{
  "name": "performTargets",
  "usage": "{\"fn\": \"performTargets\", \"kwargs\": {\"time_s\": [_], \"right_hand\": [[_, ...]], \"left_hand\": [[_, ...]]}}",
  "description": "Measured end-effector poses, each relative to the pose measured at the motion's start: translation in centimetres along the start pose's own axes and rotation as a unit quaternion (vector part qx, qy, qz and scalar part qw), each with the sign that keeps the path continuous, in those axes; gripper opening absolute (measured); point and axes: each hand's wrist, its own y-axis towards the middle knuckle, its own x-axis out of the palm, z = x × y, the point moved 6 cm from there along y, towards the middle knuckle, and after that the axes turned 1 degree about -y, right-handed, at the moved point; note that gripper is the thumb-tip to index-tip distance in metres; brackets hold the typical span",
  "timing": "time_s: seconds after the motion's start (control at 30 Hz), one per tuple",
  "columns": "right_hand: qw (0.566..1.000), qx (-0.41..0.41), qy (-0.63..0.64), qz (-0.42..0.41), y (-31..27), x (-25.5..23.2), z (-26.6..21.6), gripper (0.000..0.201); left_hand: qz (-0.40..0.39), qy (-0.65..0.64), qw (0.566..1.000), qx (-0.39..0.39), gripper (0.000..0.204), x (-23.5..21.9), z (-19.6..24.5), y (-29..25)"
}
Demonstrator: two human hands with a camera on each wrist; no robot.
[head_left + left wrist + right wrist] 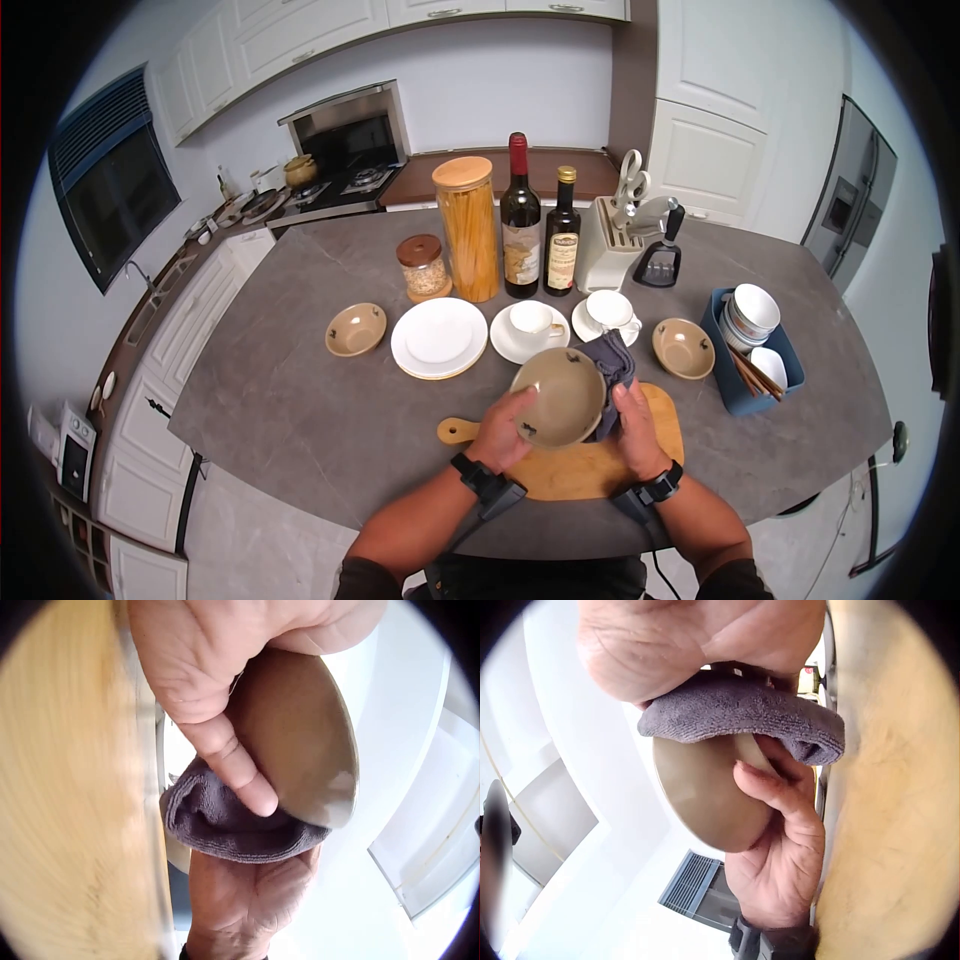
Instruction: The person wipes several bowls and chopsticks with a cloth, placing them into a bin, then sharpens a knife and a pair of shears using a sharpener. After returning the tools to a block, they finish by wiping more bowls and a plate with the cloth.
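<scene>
A tan bowl [560,398] is held tilted over the wooden cutting board [570,474]. My left hand [505,430] grips the bowl's left side, thumb near the rim. My right hand [637,430] holds a folded dark grey cloth [612,370] against the bowl's right side. In the left wrist view the cloth [240,832] wraps the edge of the bowl [300,735], and a finger of my left hand [202,667] reaches to it. In the right wrist view my right hand [705,645] presses the cloth [735,712] on the bowl [705,787]; its fingertips are hidden.
Behind the board stand white plates [440,338], two cups on saucers and two more tan bowls [356,330]. Farther back are a pasta jar [467,230], bottles [521,230] and a knife block [608,245]. A blue basket [745,400] with bowls and chopsticks is at the right.
</scene>
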Motion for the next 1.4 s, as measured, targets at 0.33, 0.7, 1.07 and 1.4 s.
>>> {"fn": "performTargets", "kwargs": {"time_s": [0.33, 0.7, 1.07, 1.4], "right_hand": [[0.996, -0.014, -0.088, 0.006, 0.0, -0.3, 0.9, 0.059], [0.992, 0.124, 0.003, 0.022, -0.6, -1.4, 2.7, 0.057], [0.992, 0.12, 0.02, 0.038, -0.4, -0.3, 3.3, 0.062], [0.999, -0.019, -0.048, 0.011, -0.3, 1.2, 1.2, 0.059]], "left_hand": [[0.017, 0.039, 0.998, 0.044, 0.048, 0.9, 0.4, -0.3], [0.093, 0.411, 0.898, 0.131, 0.056, 0.1, 0.2, -0.8], [0.174, 0.45, 0.839, 0.25, 0.048, 2.2, 3.1, -1.8], [0.212, 0.396, 0.859, 0.244, 0.033, 2.6, 3.9, -2.7]]}}
